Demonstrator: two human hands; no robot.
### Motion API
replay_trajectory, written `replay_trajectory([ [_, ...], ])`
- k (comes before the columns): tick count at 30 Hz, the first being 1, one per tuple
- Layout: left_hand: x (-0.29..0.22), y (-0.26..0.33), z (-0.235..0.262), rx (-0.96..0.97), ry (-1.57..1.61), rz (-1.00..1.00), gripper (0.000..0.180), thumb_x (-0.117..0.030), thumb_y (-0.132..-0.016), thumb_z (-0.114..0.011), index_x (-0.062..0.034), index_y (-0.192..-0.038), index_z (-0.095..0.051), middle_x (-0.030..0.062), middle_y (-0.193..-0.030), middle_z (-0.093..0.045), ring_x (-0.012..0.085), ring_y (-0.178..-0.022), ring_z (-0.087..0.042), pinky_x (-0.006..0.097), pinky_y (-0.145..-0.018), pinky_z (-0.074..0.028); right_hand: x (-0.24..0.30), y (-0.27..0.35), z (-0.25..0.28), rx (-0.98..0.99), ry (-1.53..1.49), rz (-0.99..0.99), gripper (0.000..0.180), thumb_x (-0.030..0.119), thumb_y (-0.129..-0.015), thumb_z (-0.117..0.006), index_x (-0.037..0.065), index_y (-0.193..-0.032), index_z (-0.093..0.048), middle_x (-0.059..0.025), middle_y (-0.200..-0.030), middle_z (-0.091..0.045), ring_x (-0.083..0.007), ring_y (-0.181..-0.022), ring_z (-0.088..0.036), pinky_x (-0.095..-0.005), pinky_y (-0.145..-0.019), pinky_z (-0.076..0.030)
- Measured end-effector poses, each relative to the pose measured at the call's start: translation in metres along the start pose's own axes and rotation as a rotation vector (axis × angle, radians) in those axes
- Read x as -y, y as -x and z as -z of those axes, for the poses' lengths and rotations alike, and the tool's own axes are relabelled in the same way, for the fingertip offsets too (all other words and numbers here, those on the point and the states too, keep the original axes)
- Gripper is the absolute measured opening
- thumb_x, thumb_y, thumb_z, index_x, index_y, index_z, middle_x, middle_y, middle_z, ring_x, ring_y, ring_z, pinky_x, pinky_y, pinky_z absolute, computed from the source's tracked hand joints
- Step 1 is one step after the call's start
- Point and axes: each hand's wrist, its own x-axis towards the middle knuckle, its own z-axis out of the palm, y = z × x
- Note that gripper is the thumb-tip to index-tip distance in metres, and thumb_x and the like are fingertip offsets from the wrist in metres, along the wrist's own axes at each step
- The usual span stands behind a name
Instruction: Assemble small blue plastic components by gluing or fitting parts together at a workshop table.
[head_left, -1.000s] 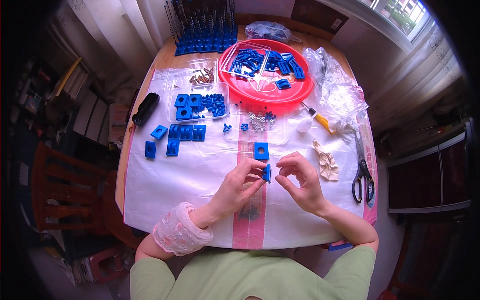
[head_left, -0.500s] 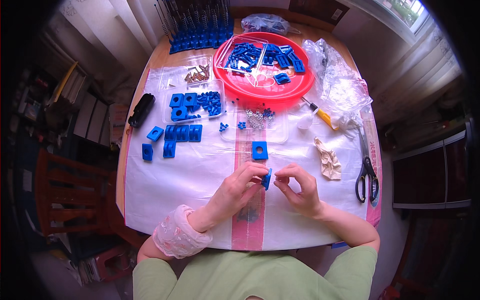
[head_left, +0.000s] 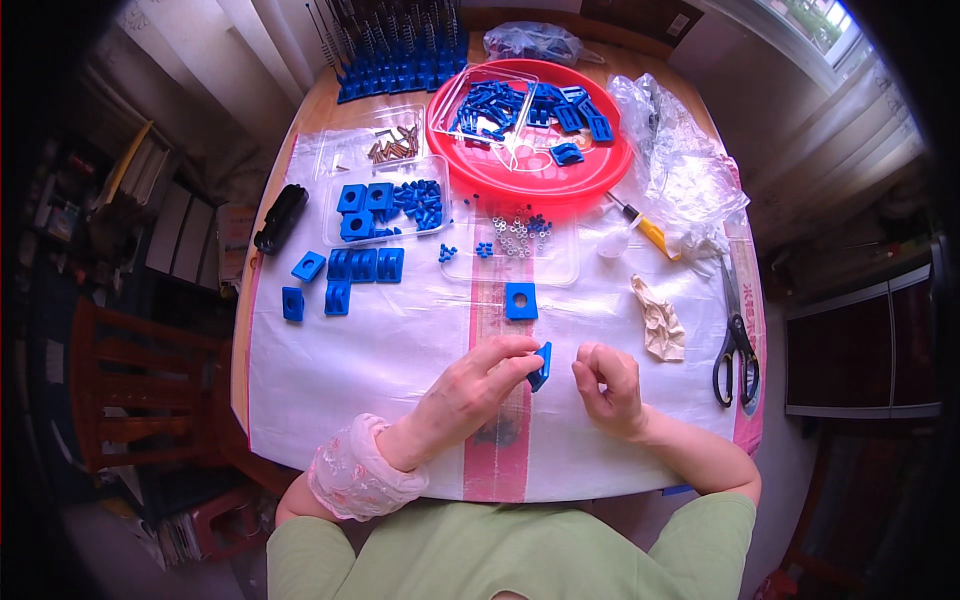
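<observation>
My left hand (head_left: 477, 382) pinches a small blue plastic plate (head_left: 541, 367), held on edge between thumb and fingers above the pink stripe of the table cover. To its right, my right hand (head_left: 609, 388) is closed with the fingers curled in, a short gap from the plate. Whatever lies inside that curl, if anything, is hidden. Just beyond both hands, a blue square plate with a round hole (head_left: 520, 301) lies flat on the cover.
Blue parts (head_left: 365, 265) lie at left beside a clear box (head_left: 442, 222) of blue pieces. A red basin (head_left: 610, 180) stands behind. At right are scissors (head_left: 737, 350), a yellow-handled screwdriver (head_left: 652, 237), a crumpled tan cloth (head_left: 660, 325) and plastic bags (head_left: 690, 170).
My right hand has drawn slightly right, away from the blue plate, and its fingers have curled in. My left hand has shifted a little right and tilted the plate.
</observation>
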Motion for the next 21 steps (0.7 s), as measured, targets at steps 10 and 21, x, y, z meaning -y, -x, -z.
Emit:
replay_trajectory([
  [10, -0.0010, -0.0002, 0.0006, -0.010, 0.001, 0.003, 0.039, 0.015, -0.076, -0.065, -0.0029, -0.111, -0.060, 0.0137, -0.117, -0.061, 0.0308, -0.104, -0.065, 0.037, -0.084, -0.057, -0.0018, -0.0011, -0.0039, -0.074, 0.012, 0.147, 0.033, -0.015, -0.078, -0.067, 0.005, -0.069, -0.043, -0.0085, -0.060, -0.045, -0.0229, -0.049, -0.045, -0.0350, -0.045, -0.032],
  [21, -0.0010, 0.0017, -0.0014, -0.015, 0.063, 0.048, 0.038, 0.015, -0.079, -0.063, -0.0033, -0.112, -0.059, 0.0140, -0.116, -0.062, 0.0313, -0.104, -0.065, 0.036, -0.085, -0.057, -0.0009, -0.0051, -0.0039, -0.059, 0.003, 0.137, 0.027, -0.014, -0.081, -0.066, 0.004, -0.092, -0.049, -0.0100, -0.077, -0.059, -0.0177, -0.065, -0.053, -0.0286, -0.057, -0.043],
])
